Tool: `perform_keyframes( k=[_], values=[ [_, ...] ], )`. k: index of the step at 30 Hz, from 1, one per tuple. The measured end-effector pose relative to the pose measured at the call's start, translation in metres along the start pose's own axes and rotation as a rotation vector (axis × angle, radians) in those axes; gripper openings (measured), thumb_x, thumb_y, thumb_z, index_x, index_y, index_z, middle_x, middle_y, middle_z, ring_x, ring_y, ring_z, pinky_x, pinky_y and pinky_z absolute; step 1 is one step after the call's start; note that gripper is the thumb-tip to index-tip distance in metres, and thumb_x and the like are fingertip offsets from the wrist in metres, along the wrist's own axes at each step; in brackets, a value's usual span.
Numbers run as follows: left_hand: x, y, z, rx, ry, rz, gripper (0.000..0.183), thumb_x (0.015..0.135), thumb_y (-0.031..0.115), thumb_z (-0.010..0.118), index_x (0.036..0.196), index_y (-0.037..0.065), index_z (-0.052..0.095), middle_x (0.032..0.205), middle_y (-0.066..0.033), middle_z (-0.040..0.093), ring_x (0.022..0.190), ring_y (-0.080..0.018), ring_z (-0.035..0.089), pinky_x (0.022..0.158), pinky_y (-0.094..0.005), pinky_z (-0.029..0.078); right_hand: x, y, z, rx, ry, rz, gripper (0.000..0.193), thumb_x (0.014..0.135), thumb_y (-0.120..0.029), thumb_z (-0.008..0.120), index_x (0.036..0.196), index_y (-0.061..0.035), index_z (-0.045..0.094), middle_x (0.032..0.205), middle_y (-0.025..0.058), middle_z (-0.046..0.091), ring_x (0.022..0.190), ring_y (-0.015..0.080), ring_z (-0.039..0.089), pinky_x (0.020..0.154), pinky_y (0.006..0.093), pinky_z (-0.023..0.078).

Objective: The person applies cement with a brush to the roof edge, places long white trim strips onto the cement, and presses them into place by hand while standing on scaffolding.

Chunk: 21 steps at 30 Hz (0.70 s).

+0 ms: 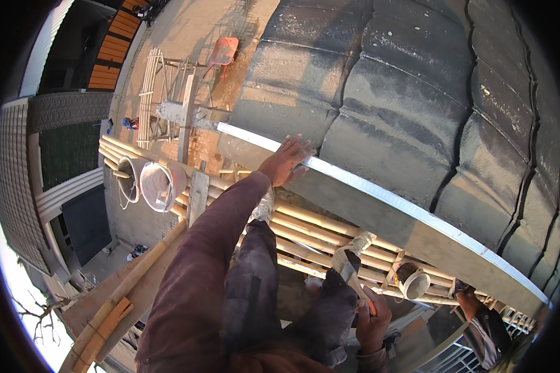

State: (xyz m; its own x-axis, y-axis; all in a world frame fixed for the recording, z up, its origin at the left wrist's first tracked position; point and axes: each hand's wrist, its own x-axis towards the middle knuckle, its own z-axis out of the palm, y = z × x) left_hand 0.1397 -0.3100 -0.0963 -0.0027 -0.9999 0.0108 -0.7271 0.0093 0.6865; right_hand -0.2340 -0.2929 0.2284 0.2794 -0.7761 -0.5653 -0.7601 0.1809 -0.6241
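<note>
Bucket (129,177) at far left by bamboo poles (317,219); second bucket (180,179) just beside it, pale material inside. Red wheelbarrow (223,52) on the ground beyond. Left hand (288,159) lies over a long silvery bar (386,193), fingers across it; cannot tell whether it clamps. Bar runs along the grey ledge (367,214), beside dark roof tiles (404,93). Hands well apart. Hand tool (357,287) low over the poles, right hand (373,320) closed round its orange-marked handle. Small pale bucket (417,286) farther right.
</note>
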Motion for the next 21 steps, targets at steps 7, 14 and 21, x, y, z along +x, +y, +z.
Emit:
perform_keyframes(
  k=[7, 14, 21],
  values=[
    [-0.003, 0.006, 0.002, -0.071, 0.016, -0.071, 0.045, 0.095, 0.021, 0.069, 0.139, 0.013, 0.058, 0.148, -0.0132, 0.053, 0.149, -0.0377, 0.034, 0.125, -0.0579, 0.019, 0.003, 0.006, 0.002, 0.042, 0.001, 0.024, 0.028, 0.094, -0.008, 0.063, 0.119, 0.0053, 0.066, 0.08, 0.0086, 0.061, 0.067, 0.0143, 0.062, 0.061, 0.0296, 0.049],
    [-0.005, 0.01, 0.008, -0.063, 0.05, -0.089, 0.044, 0.095, 0.018, 0.068, 0.137, 0.013, 0.058, 0.146, -0.0121, 0.054, 0.147, -0.0367, 0.037, 0.125, -0.0575, 0.017, 0.004, 0.012, 0.003, 0.02, 0.0, 0.026, 0.029, 0.095, -0.011, 0.063, 0.119, 0.0054, 0.067, 0.079, 0.0097, 0.061, 0.066, 0.0163, 0.063, 0.061, 0.0311, 0.049],
    [-0.01, 0.014, 0.006, -0.108, -0.008, -0.113, 0.044, 0.095, 0.017, 0.068, 0.138, 0.013, 0.058, 0.146, -0.0127, 0.055, 0.147, -0.0364, 0.038, 0.125, -0.0574, 0.018, 0.01, 0.016, 0.007, 0.003, -0.003, 0.044, 0.03, 0.095, -0.013, 0.063, 0.119, 0.0052, 0.067, 0.08, 0.0103, 0.062, 0.067, 0.0175, 0.064, 0.062, 0.0322, 0.049]
  ],
)
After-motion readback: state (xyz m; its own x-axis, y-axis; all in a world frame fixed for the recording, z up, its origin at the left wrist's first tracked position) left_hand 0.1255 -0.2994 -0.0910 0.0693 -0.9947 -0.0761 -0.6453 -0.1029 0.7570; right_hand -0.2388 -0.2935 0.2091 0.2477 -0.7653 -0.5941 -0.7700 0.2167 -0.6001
